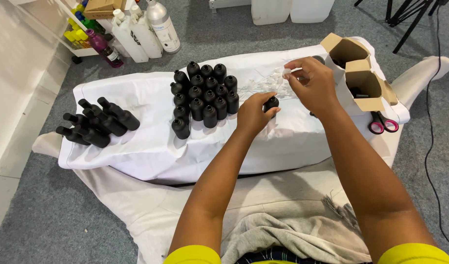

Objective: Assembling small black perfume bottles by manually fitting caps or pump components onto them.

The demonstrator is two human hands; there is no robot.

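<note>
- Our left hand [254,113] grips a small black bottle [272,103] upright on the white cloth [146,142].
- Our right hand [311,84] pinches a small clear plastic piece [286,72] just above it.

Both forearms are extending forward from yellow sleeves, converging ahead of the body. The left hand [254,113] is curling palm-down, fingers closing around a small dark item under its fingertips. The right hand [310,84] is hovering just beyond and above the left, wrist bent, thumb and forefinger pinching a tiny pale piece at its tip.
</note>
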